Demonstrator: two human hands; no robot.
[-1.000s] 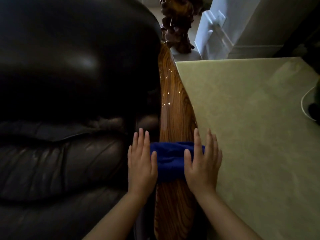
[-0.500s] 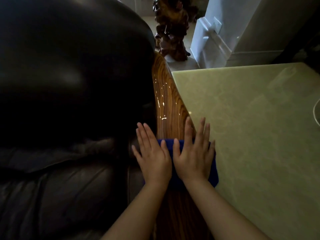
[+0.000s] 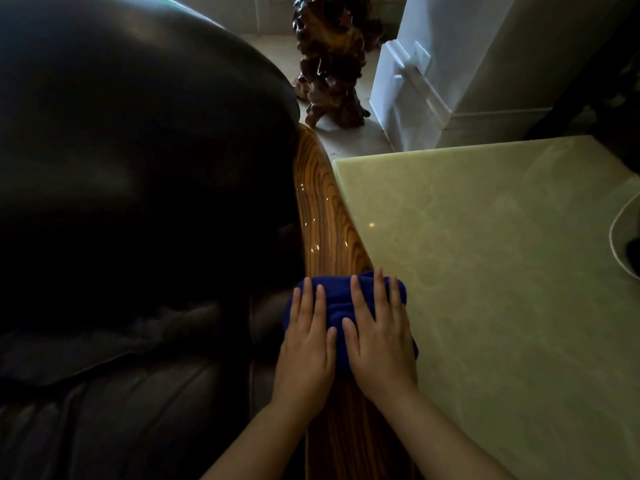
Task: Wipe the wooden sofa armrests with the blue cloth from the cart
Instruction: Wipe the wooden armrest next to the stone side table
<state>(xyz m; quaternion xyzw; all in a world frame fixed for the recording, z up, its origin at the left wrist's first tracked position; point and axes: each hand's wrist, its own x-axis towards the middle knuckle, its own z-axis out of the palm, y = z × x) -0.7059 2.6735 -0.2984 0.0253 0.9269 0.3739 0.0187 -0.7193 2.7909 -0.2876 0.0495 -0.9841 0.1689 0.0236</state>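
A glossy wooden armrest point(image 3: 323, 216) with dark grain runs from the frame's bottom up along the right side of the dark leather sofa point(image 3: 131, 174). The blue cloth point(image 3: 334, 292) lies bunched across the armrest. My left hand point(image 3: 306, 344) and my right hand point(image 3: 379, 334) press flat on it side by side, fingers pointing away from me. Both palms cover most of the cloth; only its far edge and sides show.
A pale green stone-topped table point(image 3: 502, 271) butts against the armrest's right side. A white cable point(image 3: 614, 237) loops at its right edge. A dark carved wooden sculpture point(image 3: 332, 60) stands on the floor beyond the armrest, next to a white wall panel point(image 3: 405, 95).
My hands have come together on the cloth, from apart at its ends to side by side on top. The cloth has bunched up between them and the view has tilted.
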